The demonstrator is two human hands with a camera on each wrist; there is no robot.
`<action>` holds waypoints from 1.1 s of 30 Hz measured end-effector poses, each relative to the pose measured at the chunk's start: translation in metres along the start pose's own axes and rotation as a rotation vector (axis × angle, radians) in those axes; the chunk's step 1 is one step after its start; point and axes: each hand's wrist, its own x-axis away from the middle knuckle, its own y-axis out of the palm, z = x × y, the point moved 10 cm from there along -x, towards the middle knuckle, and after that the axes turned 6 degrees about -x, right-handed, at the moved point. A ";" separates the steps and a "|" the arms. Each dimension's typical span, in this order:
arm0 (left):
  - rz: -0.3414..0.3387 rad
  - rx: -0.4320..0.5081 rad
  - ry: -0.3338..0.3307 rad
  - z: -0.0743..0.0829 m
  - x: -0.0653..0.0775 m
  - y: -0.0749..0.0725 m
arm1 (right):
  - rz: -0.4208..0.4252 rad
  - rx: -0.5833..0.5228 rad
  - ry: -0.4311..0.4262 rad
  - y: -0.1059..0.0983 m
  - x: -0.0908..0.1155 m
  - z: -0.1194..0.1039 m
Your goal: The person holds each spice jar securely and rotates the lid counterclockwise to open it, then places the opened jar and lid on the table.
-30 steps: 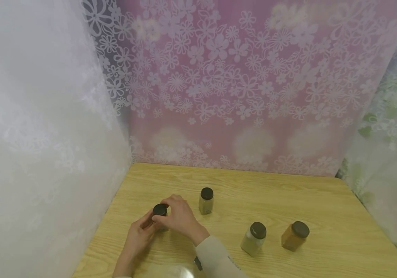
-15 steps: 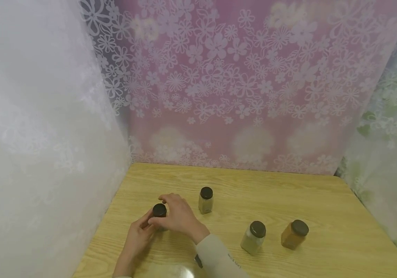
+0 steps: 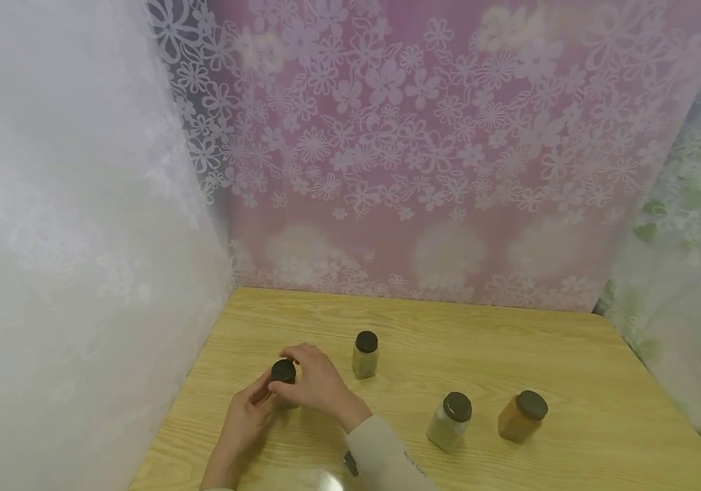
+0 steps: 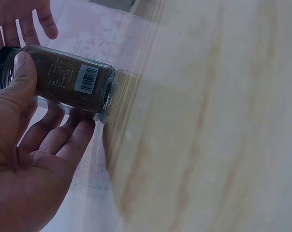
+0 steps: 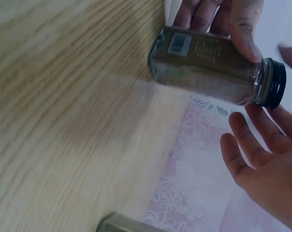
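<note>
A glass spice jar with brown powder, a barcode label and a black lid stands at the left of the table. My left hand grips its body, thumb on one face and fingers along the other side. My right hand is spread around the lid. In the right wrist view, the right fingers lie at one side of the lid, and the blurred thumb is a little apart from it on the other. Whether the jar's base touches the table cannot be told.
Behind the hands stands another spice jar. To the right are a jar of pale powder and a jar of orange-brown powder. A small dark object lies partly under the right sleeve. Flowered curtains enclose the wooden table.
My right thumb and fingers came away from the lid's sides and shifted slightly around it. The left hand keeps its hold, and the other jars stay put.
</note>
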 end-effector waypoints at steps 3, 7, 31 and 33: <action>-0.007 0.018 0.011 0.002 0.000 0.001 | 0.017 0.013 0.031 -0.002 0.000 0.002; -0.033 0.012 0.034 0.004 0.001 0.002 | 0.048 0.021 0.044 -0.005 0.000 0.004; -0.020 -0.001 0.038 0.006 0.000 0.002 | 0.039 -0.020 -0.007 -0.002 0.000 0.003; -0.020 0.005 0.026 0.005 0.000 0.002 | 0.025 -0.032 -0.035 -0.001 0.001 0.001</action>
